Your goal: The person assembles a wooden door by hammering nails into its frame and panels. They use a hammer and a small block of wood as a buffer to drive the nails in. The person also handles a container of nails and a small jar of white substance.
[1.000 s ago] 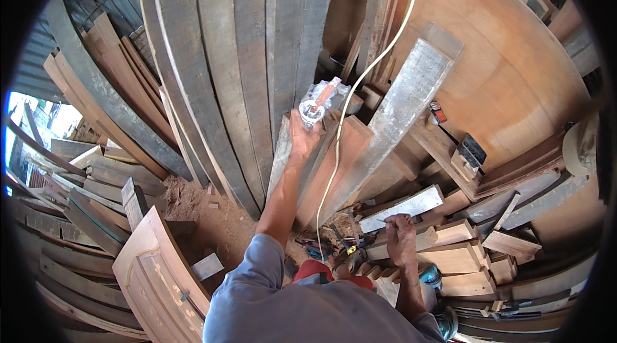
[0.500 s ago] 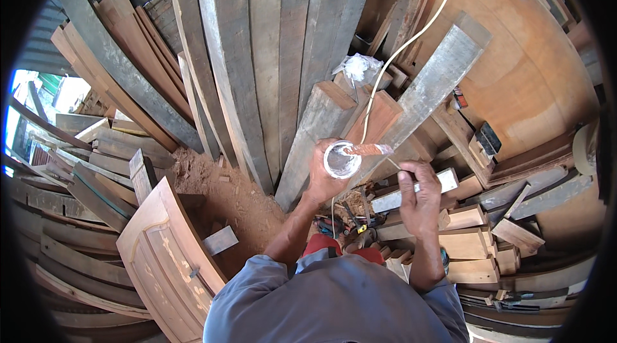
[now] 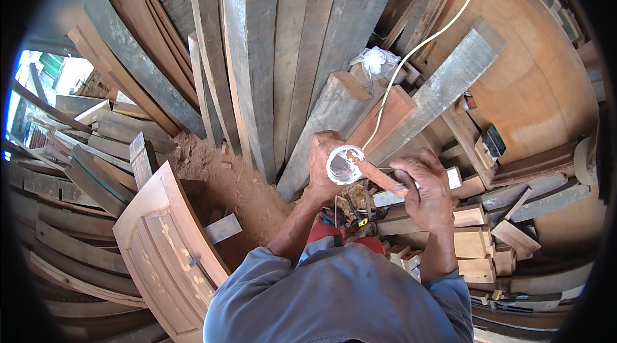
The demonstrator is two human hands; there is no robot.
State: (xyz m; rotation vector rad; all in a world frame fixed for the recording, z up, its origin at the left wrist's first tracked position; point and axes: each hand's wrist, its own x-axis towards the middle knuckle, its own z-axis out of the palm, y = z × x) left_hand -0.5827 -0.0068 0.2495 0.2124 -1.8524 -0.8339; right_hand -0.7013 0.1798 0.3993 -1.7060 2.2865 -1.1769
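My left hand [image 3: 323,162] is wrapped around a small cup [image 3: 344,173] with a white-smeared rim and inside. A reddish-brown stick [image 3: 376,174] slants out of the cup toward my right hand [image 3: 424,190]. The fingers of that hand are closed, with a thin rod [image 3: 385,169] pinched at their tips. The pale end of the brown stick meets these fingers; whether they also grip it, I cannot tell. Both hands are raised in front of my body, close together.
Long beams [image 3: 292,54] lean upright ahead. A carved door panel [image 3: 167,253] stands at the lower left. Cut blocks [image 3: 472,243] are stacked at the right, near a large curved sheet [image 3: 540,79]. A pale cable [image 3: 430,41] hangs down the middle. Sawdust [image 3: 238,192] covers the floor.
The brown stick has swung downward at its outer end and now reaches my right fingers. The cup has shifted slightly right. A blurred shape has come in at the upper left.
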